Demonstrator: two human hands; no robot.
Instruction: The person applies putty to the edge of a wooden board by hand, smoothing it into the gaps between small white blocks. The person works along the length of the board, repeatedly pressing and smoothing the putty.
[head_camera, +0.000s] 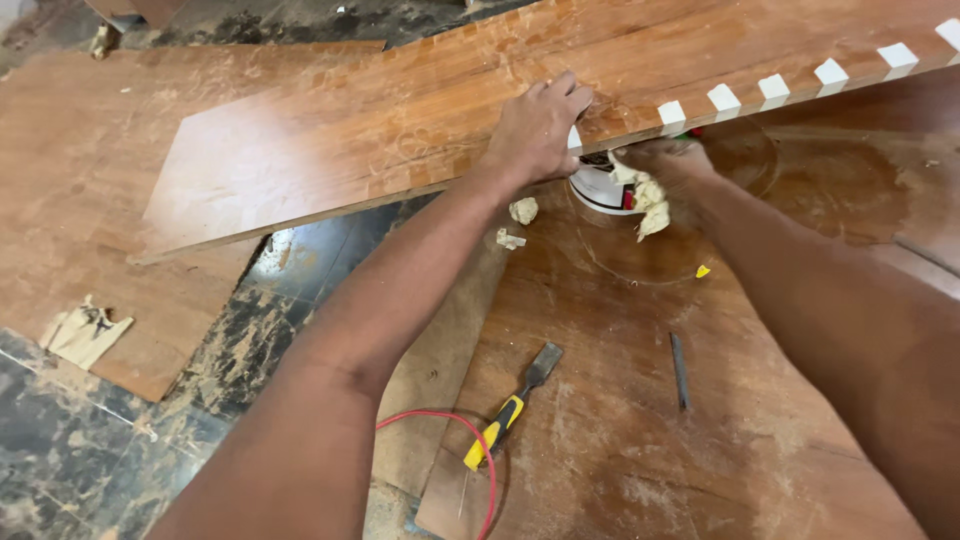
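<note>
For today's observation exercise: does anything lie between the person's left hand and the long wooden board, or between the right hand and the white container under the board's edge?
Nothing visible does. The left hand rests flat on the long wooden board. The right hand is already at the white container, with only a pale putty-like wad at its fingers.

A woodworking shop: wood panels (90, 190) are lying over a grimy floor (70, 450), a chisel (512, 408) is resting near a red cable (478, 440), and glue scraps (523, 210) are sitting about.

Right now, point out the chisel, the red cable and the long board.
chisel (503, 420), head view, on its yellow handle.
red cable (478, 432), head view, on its curve.
long board (400, 120), head view, on its top face.
</note>
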